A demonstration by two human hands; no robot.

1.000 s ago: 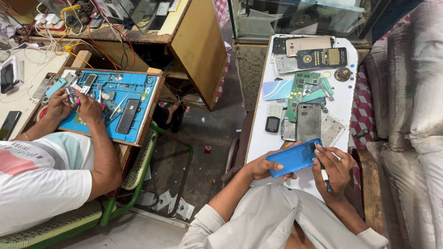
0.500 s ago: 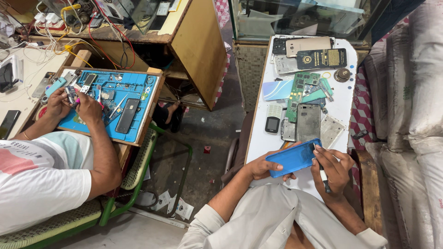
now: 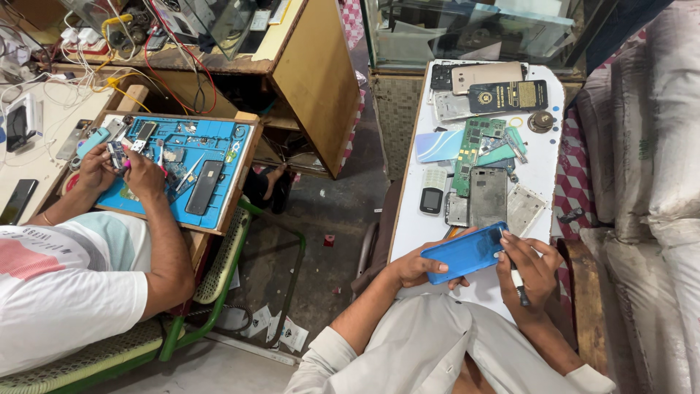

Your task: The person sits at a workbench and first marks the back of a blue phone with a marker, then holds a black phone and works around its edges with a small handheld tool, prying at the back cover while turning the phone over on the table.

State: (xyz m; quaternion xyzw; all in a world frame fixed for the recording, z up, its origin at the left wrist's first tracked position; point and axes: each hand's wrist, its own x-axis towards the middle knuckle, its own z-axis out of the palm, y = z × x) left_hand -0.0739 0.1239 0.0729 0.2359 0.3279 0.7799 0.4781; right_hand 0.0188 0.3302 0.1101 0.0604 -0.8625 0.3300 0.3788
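Note:
My left hand (image 3: 414, 267) grips a blue phone (image 3: 467, 252) from below, holding it flat over the near end of a white table (image 3: 543, 171). My right hand (image 3: 536, 268) is at the phone's right end with its fingertips on the edge. This hand also holds a thin white and black tool (image 3: 518, 285) that points down towards me. Just beyond the phone lie a grey phone frame (image 3: 487, 195), a small keypad phone (image 3: 432, 198) and a green circuit board (image 3: 472, 149).
More phone shells and a black card (image 3: 509, 95) lie at the table's far end. To the left, a co-worker in a white shirt (image 3: 65, 284) has both hands on a blue repair mat (image 3: 191, 164) with parts. A wooden cabinet (image 3: 313, 80) stands between the tables, and sacks (image 3: 667, 146) are stacked on the right.

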